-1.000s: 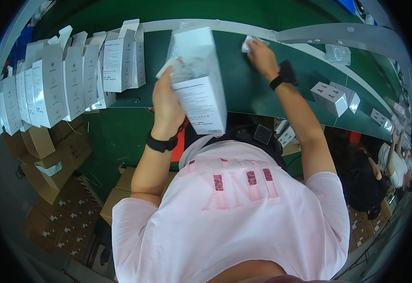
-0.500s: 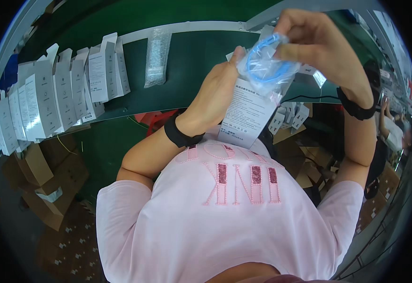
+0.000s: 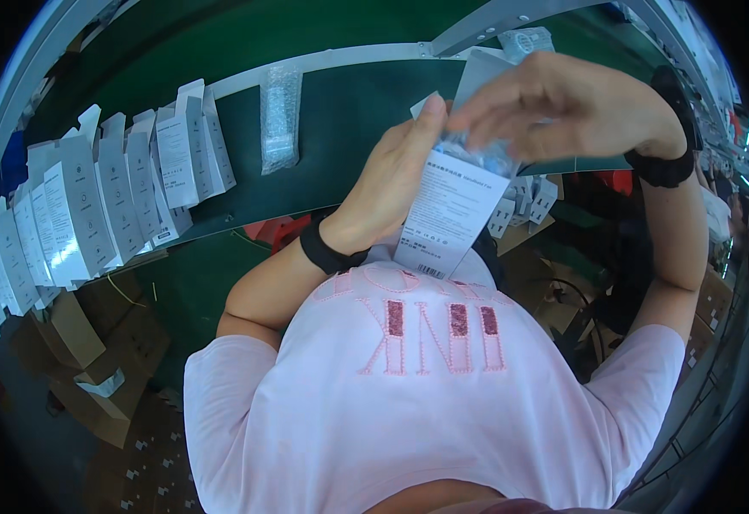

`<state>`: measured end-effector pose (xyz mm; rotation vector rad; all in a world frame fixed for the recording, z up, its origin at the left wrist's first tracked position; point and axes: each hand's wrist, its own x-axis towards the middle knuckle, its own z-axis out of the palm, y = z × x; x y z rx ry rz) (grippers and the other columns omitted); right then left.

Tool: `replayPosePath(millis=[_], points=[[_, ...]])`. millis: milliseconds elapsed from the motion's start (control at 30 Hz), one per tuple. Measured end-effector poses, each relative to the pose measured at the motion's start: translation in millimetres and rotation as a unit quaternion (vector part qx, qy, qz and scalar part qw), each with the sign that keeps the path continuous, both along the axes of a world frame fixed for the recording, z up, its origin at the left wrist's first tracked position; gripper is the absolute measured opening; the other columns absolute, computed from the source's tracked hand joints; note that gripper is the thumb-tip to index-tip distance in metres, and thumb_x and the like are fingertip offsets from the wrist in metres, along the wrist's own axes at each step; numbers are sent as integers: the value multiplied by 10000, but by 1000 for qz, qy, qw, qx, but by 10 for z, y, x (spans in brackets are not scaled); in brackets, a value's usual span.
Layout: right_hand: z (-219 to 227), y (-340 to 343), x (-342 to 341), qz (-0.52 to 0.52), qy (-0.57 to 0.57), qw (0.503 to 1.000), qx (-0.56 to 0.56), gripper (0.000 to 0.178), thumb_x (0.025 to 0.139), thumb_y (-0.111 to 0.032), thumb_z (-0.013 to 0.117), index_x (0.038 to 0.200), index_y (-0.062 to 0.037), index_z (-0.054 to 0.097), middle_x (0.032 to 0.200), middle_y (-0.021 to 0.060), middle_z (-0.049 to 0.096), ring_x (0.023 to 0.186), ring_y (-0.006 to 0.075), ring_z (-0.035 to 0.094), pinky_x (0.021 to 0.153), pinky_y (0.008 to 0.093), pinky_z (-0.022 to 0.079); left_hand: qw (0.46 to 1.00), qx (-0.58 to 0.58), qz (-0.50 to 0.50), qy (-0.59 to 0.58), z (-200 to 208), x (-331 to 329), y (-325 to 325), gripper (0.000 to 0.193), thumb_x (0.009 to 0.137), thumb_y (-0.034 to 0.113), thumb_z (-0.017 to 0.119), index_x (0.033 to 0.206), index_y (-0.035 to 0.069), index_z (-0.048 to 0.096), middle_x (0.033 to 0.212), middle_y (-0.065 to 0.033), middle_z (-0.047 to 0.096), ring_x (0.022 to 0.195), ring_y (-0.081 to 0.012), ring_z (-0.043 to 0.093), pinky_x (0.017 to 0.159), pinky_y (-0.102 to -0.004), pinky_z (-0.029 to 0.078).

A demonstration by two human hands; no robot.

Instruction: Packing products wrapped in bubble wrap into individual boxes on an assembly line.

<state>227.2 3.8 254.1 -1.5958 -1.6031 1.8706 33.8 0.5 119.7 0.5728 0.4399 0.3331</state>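
Note:
My left hand (image 3: 392,171) is closed around the side of a white printed box (image 3: 452,210), its thumb along the upper edge. The box stands tilted in front of my chest, and an upright flap (image 3: 482,73) shows beyond its top. A clear plastic bag (image 3: 496,157) with something light blue in it sits in the mouth of the box, mostly hidden. Right above the bag is my right hand (image 3: 554,111), fingers stretched out and slightly blurred, not gripping it. Whether the fingertips touch the bag is hard to see.
A row of white cartons with raised flaps (image 3: 83,206) lines the left of the green table (image 3: 340,103). A bubble-wrap pouch (image 3: 280,120) lies behind, another (image 3: 526,41) at the back right. Below are brown cardboard boxes (image 3: 70,330) and small white boxes (image 3: 524,201). A metal frame (image 3: 512,26) crosses the back.
The bag with the blue cable, held up by my right hand before, has gone down into the box's mouth. My right hand has let go and its fingers have straightened.

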Motion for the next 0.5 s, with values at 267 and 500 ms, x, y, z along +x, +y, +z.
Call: replayPosePath(millis=[267, 500], points=[[-75, -202, 104, 72, -6, 992, 102, 271, 848, -135, 667, 1075, 11, 682, 902, 126, 674, 797, 154, 610, 772, 277, 487, 994, 80, 41, -69, -134, -184, -23, 765, 849, 84, 718, 1414, 50, 204, 1365, -209, 442, 1180, -249, 530, 1011, -395, 423], [-973, -1031, -15, -435, 244, 866, 37, 749, 793, -278, 769, 1406, -26, 419, 1353, 166, 515, 1216, 242, 531, 1002, 377, 445, 950, 297, 14, -95, -159, 8, 95, 519, 784, 98, 777, 1251, 32, 561, 1255, -119, 552, 1153, -217, 551, 966, -360, 467]])
